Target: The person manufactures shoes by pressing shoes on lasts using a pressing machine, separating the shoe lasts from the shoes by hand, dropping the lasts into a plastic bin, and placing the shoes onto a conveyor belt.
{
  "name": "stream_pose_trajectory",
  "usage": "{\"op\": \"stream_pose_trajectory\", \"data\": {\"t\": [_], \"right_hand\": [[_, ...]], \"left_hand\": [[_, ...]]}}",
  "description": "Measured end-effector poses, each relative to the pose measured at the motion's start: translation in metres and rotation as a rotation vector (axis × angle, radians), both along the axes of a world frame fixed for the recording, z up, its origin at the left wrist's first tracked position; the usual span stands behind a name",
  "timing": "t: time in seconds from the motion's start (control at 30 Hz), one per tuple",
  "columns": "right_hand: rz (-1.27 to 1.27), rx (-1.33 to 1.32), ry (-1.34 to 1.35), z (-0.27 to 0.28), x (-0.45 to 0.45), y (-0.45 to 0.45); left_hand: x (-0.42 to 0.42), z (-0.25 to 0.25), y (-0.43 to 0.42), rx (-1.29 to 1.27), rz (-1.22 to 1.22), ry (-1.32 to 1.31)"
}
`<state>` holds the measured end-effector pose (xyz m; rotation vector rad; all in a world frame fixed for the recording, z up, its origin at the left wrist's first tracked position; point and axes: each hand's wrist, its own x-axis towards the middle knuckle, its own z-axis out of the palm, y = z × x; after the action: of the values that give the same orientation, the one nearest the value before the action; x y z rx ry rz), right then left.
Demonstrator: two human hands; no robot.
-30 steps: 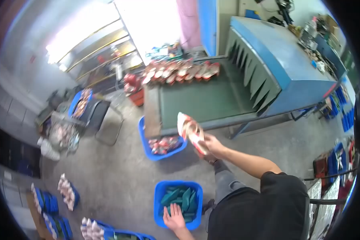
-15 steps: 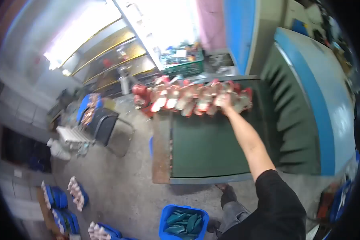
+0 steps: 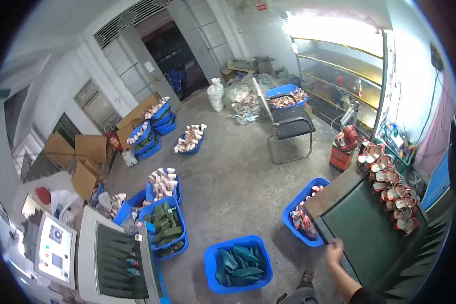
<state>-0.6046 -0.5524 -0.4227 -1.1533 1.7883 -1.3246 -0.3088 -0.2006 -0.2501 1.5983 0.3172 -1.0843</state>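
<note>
My right hand (image 3: 334, 251) is over the near left edge of the green conveyor belt (image 3: 365, 228), its fingers loosely curled with nothing visible in them. Beyond it, red and white shoes (image 3: 388, 176) lie in overlapping rows along the far side of the belt. Just left of the hand, a blue basket (image 3: 288, 217) on the floor holds more red and pale shoe parts. Another blue basket (image 3: 209, 263), filled with dark teal pieces (image 3: 241, 262), stands at the bottom centre. My left hand is not in view.
Blue baskets (image 3: 183, 242) with green and pale pieces stand left of centre. A control panel (image 3: 57, 248) and a second machine (image 3: 117, 258) occupy the lower left. A black chair (image 3: 292, 126) stands near the shelves (image 3: 339, 68). A person (image 3: 177, 77) is by the doorway.
The view has swung left, bringing the doorway and more baskets into sight. My right hand has left the row of shoes and come back to the belt's near edge.
</note>
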Motion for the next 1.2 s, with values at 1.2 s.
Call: {"op": "stream_pose_trajectory", "data": {"t": [1.2], "right_hand": [[2.013, 0.210, 0.389, 0.065, 1.106, 0.519]], "left_hand": [[0.505, 0.199, 0.938, 0.653, 1.302, -0.939]]}}
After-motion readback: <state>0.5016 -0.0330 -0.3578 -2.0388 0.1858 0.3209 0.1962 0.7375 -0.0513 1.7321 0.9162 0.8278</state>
